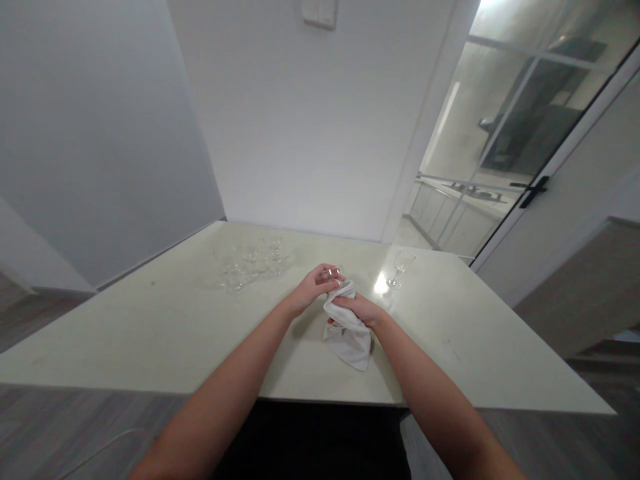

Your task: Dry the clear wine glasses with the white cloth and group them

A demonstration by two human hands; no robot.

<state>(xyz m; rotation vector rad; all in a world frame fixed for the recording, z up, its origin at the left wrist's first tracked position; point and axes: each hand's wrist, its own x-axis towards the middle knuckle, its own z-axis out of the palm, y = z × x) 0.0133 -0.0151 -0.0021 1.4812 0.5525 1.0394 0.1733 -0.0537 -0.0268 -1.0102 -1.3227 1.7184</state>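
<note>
While the person sits or stands close to the table point(150, 347), dark clothing point(320, 440) is visible at its near edge, and two bare forearms reach forward from the two sides. Over the middle of the table, the right hand point(361, 308) has its fingers bent and closed on a white cloth point(350, 343), with the thumb lying on top of the folds. The lower part of this cloth hangs loosely below the hand. Just beyond and to the left, the left hand point(313, 289) holds a clear glass point(332, 274); its fingers are curled around the glass, open only as wide as the glass requires. This glass is tilted, and its near end touches the cloth. Whether some cloth is inside it, one cannot tell, because the folds cover this place.

Farther on the table, to the right, a stemmed glass point(401, 264) stands upright, near a bright reflection. To the left, well apart from it, there is a group of clear glasses point(275, 253), too faint to be counted exactly. Behind the table rises a pale wall point(310, 147) with a white switch point(320, 12), and on the right is a door point(580, 160) with a black handle point(536, 191).
</note>
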